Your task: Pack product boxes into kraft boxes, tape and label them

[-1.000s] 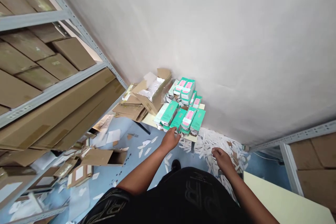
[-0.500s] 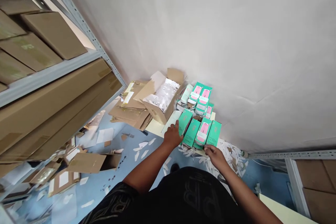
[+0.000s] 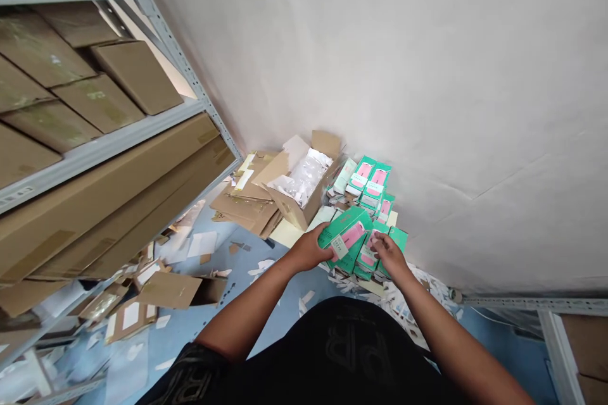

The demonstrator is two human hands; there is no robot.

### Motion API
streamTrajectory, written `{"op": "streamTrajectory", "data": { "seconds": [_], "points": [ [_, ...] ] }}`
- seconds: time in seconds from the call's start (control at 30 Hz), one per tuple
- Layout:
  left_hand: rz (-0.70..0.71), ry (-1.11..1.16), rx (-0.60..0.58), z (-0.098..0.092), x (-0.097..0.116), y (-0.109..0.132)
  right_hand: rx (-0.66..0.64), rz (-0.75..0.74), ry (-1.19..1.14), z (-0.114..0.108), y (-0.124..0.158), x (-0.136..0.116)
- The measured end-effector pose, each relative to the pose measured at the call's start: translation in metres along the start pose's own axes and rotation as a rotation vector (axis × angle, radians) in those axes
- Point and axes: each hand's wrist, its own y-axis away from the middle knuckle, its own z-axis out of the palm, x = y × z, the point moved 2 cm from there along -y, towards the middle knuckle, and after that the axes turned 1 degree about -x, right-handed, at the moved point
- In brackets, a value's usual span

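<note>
My left hand (image 3: 311, 249) is wrapped round the left end of a green box with a pink panel (image 3: 349, 235), held tilted above other green boxes. Close to that box's right side is my right hand (image 3: 387, 252), its fingers drawn together over another green and pink box (image 3: 368, 254); what its fingertips hold, if anything, is too small to tell. Behind the hands, more green and pink boxes (image 3: 377, 182) stand in a group by the wall.
An open carton (image 3: 304, 212) with clear plastic inside stands left of the boxes, beside flattened cardboard (image 3: 244, 209). Shelving (image 3: 90, 144) with cartons rises at the left. Paper scraps and an open carton (image 3: 171, 290) lie on the blue floor.
My left hand has lifted a green box and tilted it so its pink panel shows. My right hand has moved up from the near edge of the boxes. The view has shifted slightly left.
</note>
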Motion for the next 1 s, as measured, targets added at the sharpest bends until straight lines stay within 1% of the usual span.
{"op": "streamTrajectory", "data": {
  "seconds": [0.1, 0.2, 0.3, 0.33, 0.4, 0.47, 0.53, 0.63, 0.7, 0.77, 0.87, 0.93, 1.0],
  "points": [
    [0.017, 0.101, -0.142, 0.004, 0.014, -0.005, -0.024, 0.029, -0.275, 0.003, 0.010, -0.022],
    [-0.024, 0.201, -0.313, 0.017, 0.026, -0.018, -0.041, 0.036, -0.473, 0.003, 0.027, -0.031],
    [-0.076, 0.262, -0.478, 0.040, 0.035, -0.032, 0.046, 0.038, -0.571, -0.009, 0.045, -0.026],
    [-0.076, 0.272, -0.521, 0.049, 0.037, -0.036, 0.095, 0.034, -0.594, -0.016, 0.051, -0.022],
    [-0.041, 0.281, -0.568, 0.071, 0.039, -0.040, 0.221, 0.013, -0.628, -0.034, 0.065, -0.014],
    [0.018, 0.295, -0.594, 0.097, 0.041, -0.040, 0.370, -0.037, -0.636, -0.055, 0.084, -0.006],
    [0.064, 0.340, -0.664, 0.127, 0.044, -0.033, 0.502, -0.113, -0.616, -0.076, 0.107, 0.000],
    [0.087, 0.468, -0.866, 0.178, 0.050, -0.016, 0.665, -0.194, -0.546, -0.107, 0.150, 0.010],
    [0.075, 0.528, -0.984, 0.214, 0.055, -0.002, 0.770, -0.194, -0.498, -0.127, 0.182, 0.021],
    [0.054, 0.523, -1.061, 0.250, 0.060, 0.011, 0.866, -0.168, -0.452, -0.147, 0.214, 0.037],
    [-0.012, 0.449, -1.121, 0.302, 0.069, 0.030, 1.012, -0.120, -0.394, -0.182, 0.265, 0.070],
    [-0.075, 0.353, -1.105, 0.333, 0.075, 0.042, 1.092, -0.093, -0.345, -0.207, 0.301, 0.097],
    [-0.110, 0.246, -1.094, 0.363, 0.082, 0.055, 1.146, -0.045, -0.238, -0.231, 0.340, 0.125]
  ]
}}
